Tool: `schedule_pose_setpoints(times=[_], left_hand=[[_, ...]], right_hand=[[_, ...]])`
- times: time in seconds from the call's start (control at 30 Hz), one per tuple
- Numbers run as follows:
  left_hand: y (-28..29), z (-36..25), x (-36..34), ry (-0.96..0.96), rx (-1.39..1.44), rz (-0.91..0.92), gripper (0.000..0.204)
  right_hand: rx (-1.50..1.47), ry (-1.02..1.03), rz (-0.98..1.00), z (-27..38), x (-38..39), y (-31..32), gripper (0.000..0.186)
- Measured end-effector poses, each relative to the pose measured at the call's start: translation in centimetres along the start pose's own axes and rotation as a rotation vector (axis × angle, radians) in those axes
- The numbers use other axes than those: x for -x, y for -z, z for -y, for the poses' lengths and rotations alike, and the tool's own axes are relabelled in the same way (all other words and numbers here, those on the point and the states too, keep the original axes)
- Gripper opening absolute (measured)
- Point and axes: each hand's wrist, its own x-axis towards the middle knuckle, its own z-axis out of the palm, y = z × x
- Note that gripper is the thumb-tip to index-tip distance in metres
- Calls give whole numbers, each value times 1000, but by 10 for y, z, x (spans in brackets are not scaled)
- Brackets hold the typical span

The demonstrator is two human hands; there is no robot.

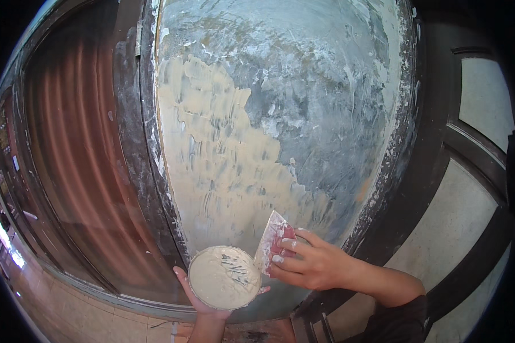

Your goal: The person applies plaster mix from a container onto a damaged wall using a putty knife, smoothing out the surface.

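Note:
My left hand (210,314) supports a round, shallow dish (190,284) from below, its thumb and fingers around the sides. Cream-coloured putty (214,283) fills the dish, with dark streaks scraped through it on the right. In my right hand (317,264) is a red putty scraper (267,244), smeared with white, tilted at the dish's right edge. Whether it touches the putty is unclear. Specks of putty stick to the right fingers. Ahead stands a grey wall panel (320,114); a patchy cream coat (223,137) covers its left and lower part.
Dark frame strips (169,200) splashed with white border the panel on both sides. Left of it is a window with a reddish-brown curtain (77,131). A dark-framed door with pale panels (440,228) stands at right. Tiled floor (97,308) shows at lower left.

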Motion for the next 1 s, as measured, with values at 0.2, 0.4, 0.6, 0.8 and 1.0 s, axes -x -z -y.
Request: schedule_pose_setpoints(times=[0.2,0.4,0.6,0.8,1.0], left_hand=[[-9,-1,-2,59,78,105,118],[-32,4,0,85,466,145,120],[-38,10,0,93,528,164,121],[-41,14,-1,111,504,189,121],[-30,19,-1,131,328,144,121]], right_hand=[[44,4,5,4,7,0,33],[92,15,-3,4,10,-1,34],[132,23,-13,8,12,-2,35],[129,-9,-51,5,17,-6,33],[137,-21,-52,1,17,-10,32]])
